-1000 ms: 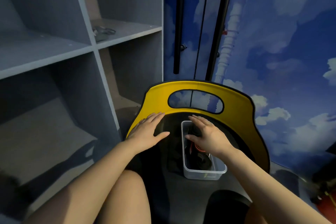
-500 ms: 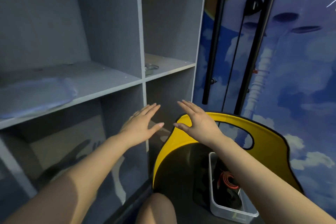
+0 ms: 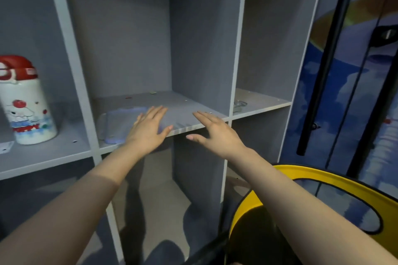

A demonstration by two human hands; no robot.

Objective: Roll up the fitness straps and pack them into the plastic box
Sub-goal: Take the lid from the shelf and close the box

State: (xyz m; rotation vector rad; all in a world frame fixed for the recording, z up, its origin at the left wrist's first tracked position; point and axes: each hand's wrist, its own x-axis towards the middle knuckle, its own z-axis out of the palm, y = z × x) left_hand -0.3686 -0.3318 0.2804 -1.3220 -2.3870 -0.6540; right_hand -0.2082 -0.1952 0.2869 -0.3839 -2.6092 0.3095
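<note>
A translucent bluish plastic lid (image 3: 120,123) lies flat on the middle shelf of a grey shelving unit (image 3: 193,126). My left hand (image 3: 148,130) stretches out over the lid's right end with straight, spread fingers and holds nothing. My right hand (image 3: 213,133) reaches toward the shelf's front edge to the right of it, fingers also straight and empty. The plastic box and the fitness straps are out of view.
A white bottle with a red cap (image 3: 25,101) stands on the shelf to the left. A small metal object (image 3: 239,105) lies in the right compartment. A yellow-and-black chair back (image 3: 318,176) is at lower right, in front of a blue cloud-patterned wall (image 3: 377,114).
The view swung up and left from the chair and the box with straps to the shelves. Both hands rose from the chair and now reach toward the lid on the shelf.
</note>
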